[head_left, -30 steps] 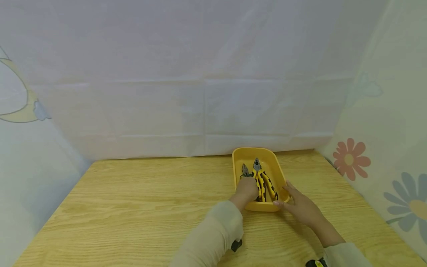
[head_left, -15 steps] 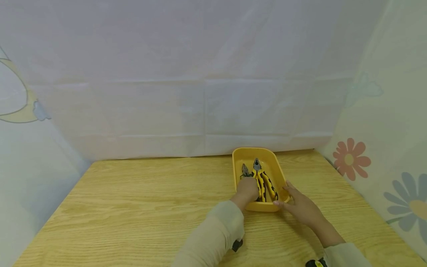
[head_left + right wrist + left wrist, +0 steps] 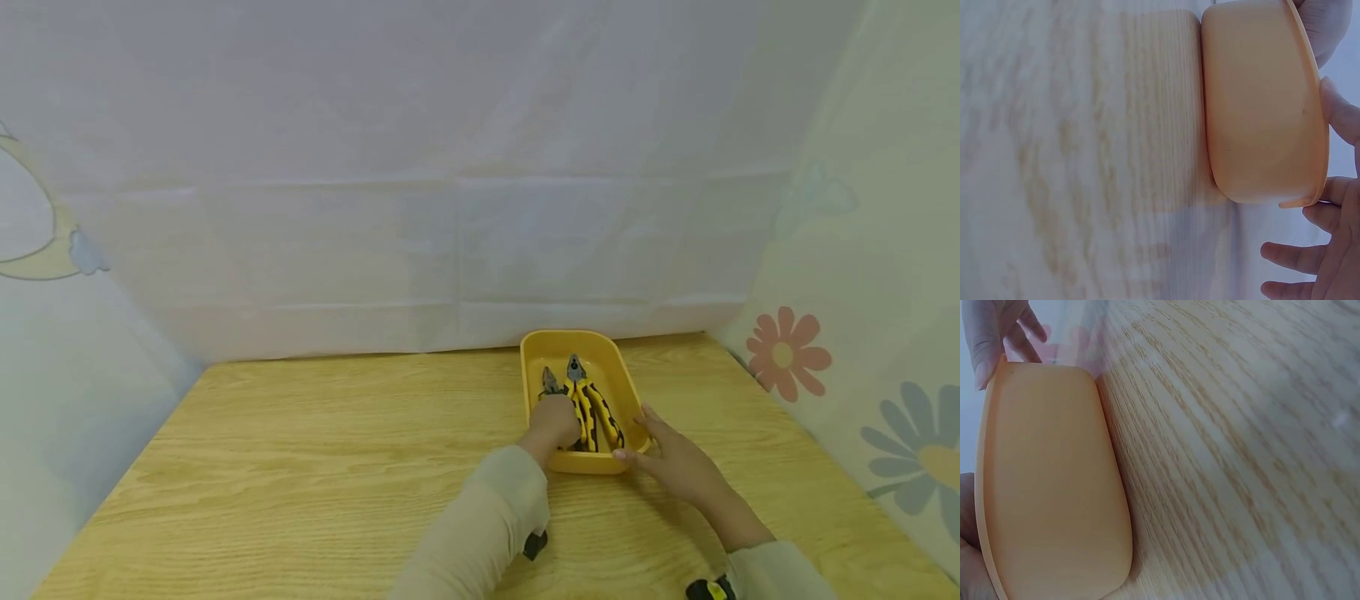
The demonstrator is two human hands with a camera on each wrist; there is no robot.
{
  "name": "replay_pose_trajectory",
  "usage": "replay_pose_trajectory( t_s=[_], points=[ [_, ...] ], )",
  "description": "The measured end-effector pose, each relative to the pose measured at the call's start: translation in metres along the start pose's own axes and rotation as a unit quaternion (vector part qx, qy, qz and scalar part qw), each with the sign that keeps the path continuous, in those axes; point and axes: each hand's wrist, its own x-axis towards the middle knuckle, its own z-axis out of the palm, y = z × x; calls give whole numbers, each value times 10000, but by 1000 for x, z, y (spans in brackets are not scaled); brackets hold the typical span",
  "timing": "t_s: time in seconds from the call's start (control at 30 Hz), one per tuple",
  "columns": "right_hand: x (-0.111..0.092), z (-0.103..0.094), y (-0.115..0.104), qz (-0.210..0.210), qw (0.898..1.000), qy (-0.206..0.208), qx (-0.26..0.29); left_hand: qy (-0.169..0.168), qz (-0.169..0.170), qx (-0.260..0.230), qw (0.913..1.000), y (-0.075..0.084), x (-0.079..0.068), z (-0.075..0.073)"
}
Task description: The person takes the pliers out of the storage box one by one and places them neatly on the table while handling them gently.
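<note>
In the head view, my left hand [image 3: 556,422] reaches down into a yellow plastic tray [image 3: 627,373] and grips a pair of pliers [image 3: 551,381] whose dark metal nose points away from me. Its handles are hidden under my fist. Right beside it lies a second pair of pliers [image 3: 597,412] with yellow and black handles, spread apart. My right hand [image 3: 678,469] holds the tray's near right corner, thumb over the rim and fingers along the right side. From the right wrist, its outer fingers [image 3: 1294,257] show spread out past the tray wall.
The tray stands on a wood-grain table [image 3: 322,467], close to its back edge. A white sheet [image 3: 420,250] hangs behind. To the right rises a wall with printed flowers [image 3: 783,356]. Dark wrist straps [image 3: 708,590] show at both sleeves.
The head view has shifted very slightly. Both hands, the tray and the two pliers keep their places.
</note>
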Motion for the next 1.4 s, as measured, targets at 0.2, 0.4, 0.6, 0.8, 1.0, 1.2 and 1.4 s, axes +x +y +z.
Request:
replay_pose_trajectory(
  t_s=[0.2, 0.4, 0.6, 0.8, 1.0, 1.2, 1.4],
  points=[
    [2, -1, 0, -25, 10000, -9, 27, -81, 155, -80, 9998, -2, 1, -4],
    [1, 1, 1, 134, 9996, -147, 223, -175, 152, -138, 9996, -5, 2, 0],
    [0, 1, 1, 165, 9991, -242, 313, 19, 96, -657, 9978, -4, -1, 2],
    [0, -1, -2, 202, 9986, -357, 329, 174, 142, -1216, 9923, -7, -1, 0],
    [0, -1, -3, 80, 9990, -321, 301, 225, 70, -2242, 9742, -11, 1, -1],
    [-1, -1, -4, 88, 9988, -338, 346, 94, -23, -3149, 9491, -17, 1, -6],
    [2, -1, -3, 131, 9985, -357, 383, 120, -65, -3774, 9260, -24, -1, -10]
  ],
)
